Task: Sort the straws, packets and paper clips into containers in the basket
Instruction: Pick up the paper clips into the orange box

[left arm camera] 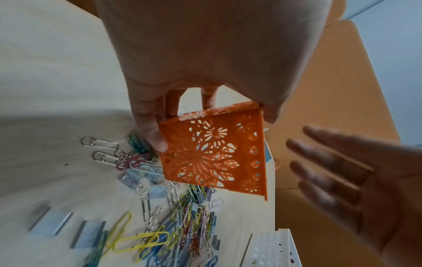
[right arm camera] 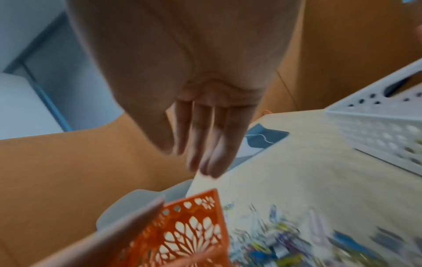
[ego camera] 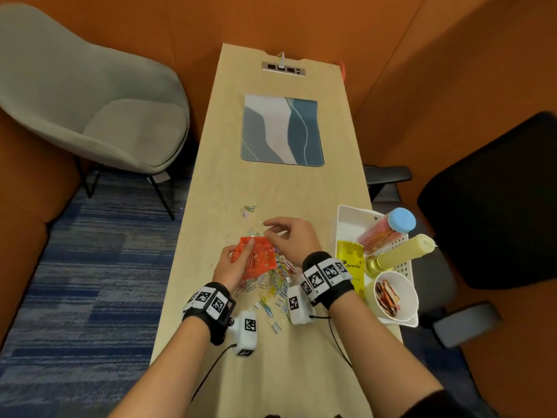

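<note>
Left hand (ego camera: 229, 264) grips the tilted orange container (left arm camera: 214, 155) above the paper clips (ego camera: 275, 285) heaped on the tabletop (ego camera: 271, 188); right hand (ego camera: 291, 236) (fingers loosely extended, holding nothing discernible) hovers just beyond it. White basket (ego camera: 349, 214) lies rightward.

Beyond the right hand's fingertips (ego camera: 266, 224) bare light wooden tabletop (ego camera: 271, 188) lies open as far as the blue-grey patterned mat (ego camera: 282, 129). Beneath and behind them, scattered coloured wire paper clips (ego camera: 275, 282) crowd the surface. The orange perforated plastic box (ego camera: 256, 257) blocks their left; the white perforated plastic basket (ego camera: 343, 212) walls off their right.
</note>
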Demonstrator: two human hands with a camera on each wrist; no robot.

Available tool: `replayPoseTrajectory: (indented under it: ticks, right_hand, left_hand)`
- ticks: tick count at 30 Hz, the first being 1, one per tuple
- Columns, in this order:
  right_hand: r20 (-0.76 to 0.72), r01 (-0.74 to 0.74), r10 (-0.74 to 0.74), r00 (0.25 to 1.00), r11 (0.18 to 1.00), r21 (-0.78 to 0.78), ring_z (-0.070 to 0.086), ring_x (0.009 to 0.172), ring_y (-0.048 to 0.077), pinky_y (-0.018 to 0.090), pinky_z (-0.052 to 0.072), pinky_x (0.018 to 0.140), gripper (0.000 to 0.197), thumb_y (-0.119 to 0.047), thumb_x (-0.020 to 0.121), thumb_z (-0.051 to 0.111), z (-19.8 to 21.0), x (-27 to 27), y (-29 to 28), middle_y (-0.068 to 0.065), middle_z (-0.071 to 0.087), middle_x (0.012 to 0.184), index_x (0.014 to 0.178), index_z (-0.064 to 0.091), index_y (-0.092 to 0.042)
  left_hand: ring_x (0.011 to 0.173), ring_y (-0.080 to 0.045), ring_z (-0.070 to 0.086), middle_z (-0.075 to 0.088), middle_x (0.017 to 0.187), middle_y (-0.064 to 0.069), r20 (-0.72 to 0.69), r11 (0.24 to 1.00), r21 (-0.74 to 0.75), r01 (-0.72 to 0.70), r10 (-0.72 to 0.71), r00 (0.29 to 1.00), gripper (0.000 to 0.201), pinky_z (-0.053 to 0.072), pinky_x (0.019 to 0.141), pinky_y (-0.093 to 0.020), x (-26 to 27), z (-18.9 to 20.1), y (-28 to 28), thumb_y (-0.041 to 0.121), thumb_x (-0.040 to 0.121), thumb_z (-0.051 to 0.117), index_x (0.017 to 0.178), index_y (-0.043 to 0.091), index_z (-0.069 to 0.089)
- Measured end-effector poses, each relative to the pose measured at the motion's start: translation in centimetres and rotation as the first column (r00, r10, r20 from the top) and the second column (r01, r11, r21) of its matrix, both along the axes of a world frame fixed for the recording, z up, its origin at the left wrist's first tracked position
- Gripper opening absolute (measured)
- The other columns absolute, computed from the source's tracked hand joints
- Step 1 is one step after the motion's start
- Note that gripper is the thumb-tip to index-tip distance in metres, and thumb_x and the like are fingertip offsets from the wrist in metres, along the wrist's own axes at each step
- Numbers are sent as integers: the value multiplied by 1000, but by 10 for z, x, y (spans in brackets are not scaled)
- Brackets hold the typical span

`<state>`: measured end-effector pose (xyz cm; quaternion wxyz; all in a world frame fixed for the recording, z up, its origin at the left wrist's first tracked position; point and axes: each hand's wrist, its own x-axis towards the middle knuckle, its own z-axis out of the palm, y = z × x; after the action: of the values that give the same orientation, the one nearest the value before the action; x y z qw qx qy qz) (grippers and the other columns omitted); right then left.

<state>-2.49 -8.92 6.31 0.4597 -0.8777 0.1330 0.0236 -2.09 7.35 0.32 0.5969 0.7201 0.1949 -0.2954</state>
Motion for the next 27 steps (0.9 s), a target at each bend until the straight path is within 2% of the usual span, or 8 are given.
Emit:
replayPoseTrajectory:
  ticks: [3,6,9,14,18,23,25,27]
  right_hand:
    - [-10,221,-228,974,953,-206,64,95,14,32,53,90,27,-20,89,63,-32,-6,-14,-3,67,111,114,68,-25]
    - [-314,102,-279,907,871,-480,39,133,31,40,37,108,58,-30,90,62,-78,-17,-23,14,36,148,143,42,-20]
    - [-426,46,-344,837,819,-572,19,144,39,46,28,115,74,-44,91,60,-108,-23,-24,23,13,157,151,24,-18]
    - [-453,97,-421,786,807,-583,9,147,43,48,19,118,75,-49,97,47,-124,-21,-17,30,5,157,153,17,-9]
    - [-431,11,-292,854,838,-545,18,145,38,41,18,119,68,-49,100,37,-125,-24,1,27,16,156,150,26,-5]
    - [-382,-64,-228,896,784,-617,29,139,36,47,33,112,96,-79,76,51,-115,-34,-3,16,27,152,148,30,-19]
    - [-454,-69,-277,847,789,-610,28,139,38,46,33,112,107,-76,68,65,-114,-38,-11,19,23,152,150,25,-20]
    - [-475,-107,-243,846,795,-596,36,131,35,42,38,108,99,-68,70,71,-112,-41,-12,16,32,143,146,31,-20]
  left_hand:
    - [97,-20,68,68,111,-2,-7,1000,-6,-1,0,1000,80,56,92,-43,2,-7,1,84,68,64,124,28,53]
    - [94,-19,67,67,109,-2,2,1000,-11,-12,12,1000,59,55,83,-36,6,-11,4,68,84,64,124,26,52]
    - [97,-22,68,68,111,-3,-13,1000,-24,-13,12,1000,61,58,91,-44,11,-16,6,70,82,64,125,28,52]
    - [99,-23,70,69,113,-5,20,999,-39,19,-19,1000,63,58,91,-47,20,-21,6,78,75,65,118,34,53]
    - [97,-25,72,72,109,-4,23,999,-51,7,-6,1000,78,58,92,-50,28,-26,6,90,53,65,109,38,55]
    - [96,-24,73,73,107,-4,45,997,-67,23,-20,999,67,58,91,-49,32,-21,7,83,65,66,113,36,56]
    - [96,-24,72,72,108,-5,41,997,-75,16,-13,999,63,59,89,-48,31,-22,10,75,75,67,120,32,55]
    - [96,-25,72,71,109,-6,31,996,-87,14,-11,999,64,61,87,-47,28,-21,13,72,78,68,123,30,53]
